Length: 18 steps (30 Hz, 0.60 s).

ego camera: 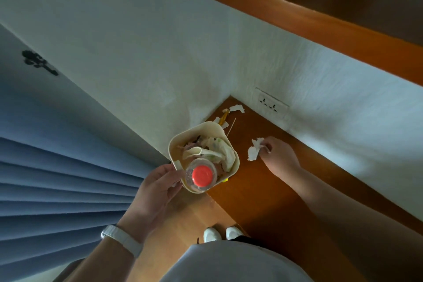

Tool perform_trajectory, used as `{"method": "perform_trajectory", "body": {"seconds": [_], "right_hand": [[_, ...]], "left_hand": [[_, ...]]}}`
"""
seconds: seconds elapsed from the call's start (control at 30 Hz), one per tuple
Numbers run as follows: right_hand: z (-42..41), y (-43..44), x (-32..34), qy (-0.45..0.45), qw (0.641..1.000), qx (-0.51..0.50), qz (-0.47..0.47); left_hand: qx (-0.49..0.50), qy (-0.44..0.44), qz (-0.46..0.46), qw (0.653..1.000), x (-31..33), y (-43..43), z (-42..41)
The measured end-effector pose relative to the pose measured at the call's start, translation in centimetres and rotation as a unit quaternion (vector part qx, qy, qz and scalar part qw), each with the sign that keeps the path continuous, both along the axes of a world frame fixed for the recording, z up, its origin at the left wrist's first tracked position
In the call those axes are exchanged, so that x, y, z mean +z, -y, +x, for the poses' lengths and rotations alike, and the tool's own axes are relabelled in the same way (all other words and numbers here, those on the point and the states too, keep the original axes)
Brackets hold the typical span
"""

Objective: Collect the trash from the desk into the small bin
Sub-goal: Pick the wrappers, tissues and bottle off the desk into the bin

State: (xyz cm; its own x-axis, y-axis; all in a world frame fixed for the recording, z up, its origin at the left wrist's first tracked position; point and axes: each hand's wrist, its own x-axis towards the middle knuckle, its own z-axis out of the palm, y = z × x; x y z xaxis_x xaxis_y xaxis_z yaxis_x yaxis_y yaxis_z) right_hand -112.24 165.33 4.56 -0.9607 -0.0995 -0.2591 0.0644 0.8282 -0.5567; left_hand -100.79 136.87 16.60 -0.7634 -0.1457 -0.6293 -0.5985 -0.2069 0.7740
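Wooden desk point(263, 178) tucked into a white corner, wall socket point(272, 104) just above it, blue curtain point(57, 178) off to the side. The left hand point(158, 190) is wrapped around the near rim of the small cream bin point(207, 127), holding it at the desk's edge. Bin's pretty stuffed already: crumpled wrappers plus a clear bottle with a red cap point(201, 175) poking up. The right hand point(278, 155) is down on the desk, fingers pinched on a crumpled white tissue point(255, 151), just beside the bin. More scraps point(237, 109) and a thin stick point(231, 127) sit in the far corner behind the bin.
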Motion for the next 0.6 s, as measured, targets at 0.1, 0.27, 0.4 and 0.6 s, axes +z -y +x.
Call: {"method": "perform_trajectory", "body": {"seconds": [0.1,0.27,0.4,0.6], "right_hand": [[0.1,1.8,4.2,-0.044,0.994,-0.001,-0.097],[0.6,5.1,10.1,-0.156,0.962,0.094,-0.202],[1.4,7.8,12.8,-0.179,0.938,0.233,-0.183],[2.0,10.2,12.5,-0.183,0.922,0.306,-0.155]], "left_hand": [[-0.005,0.002,-0.004,1.000,0.0,0.2,0.6],[-0.006,-0.005,0.001,1.000,0.1,0.2,1.5],[0.006,-0.013,0.004,1.000,0.4,0.4,2.3],[0.007,-0.032,0.001,0.999,0.6,0.7,3.2]]}}
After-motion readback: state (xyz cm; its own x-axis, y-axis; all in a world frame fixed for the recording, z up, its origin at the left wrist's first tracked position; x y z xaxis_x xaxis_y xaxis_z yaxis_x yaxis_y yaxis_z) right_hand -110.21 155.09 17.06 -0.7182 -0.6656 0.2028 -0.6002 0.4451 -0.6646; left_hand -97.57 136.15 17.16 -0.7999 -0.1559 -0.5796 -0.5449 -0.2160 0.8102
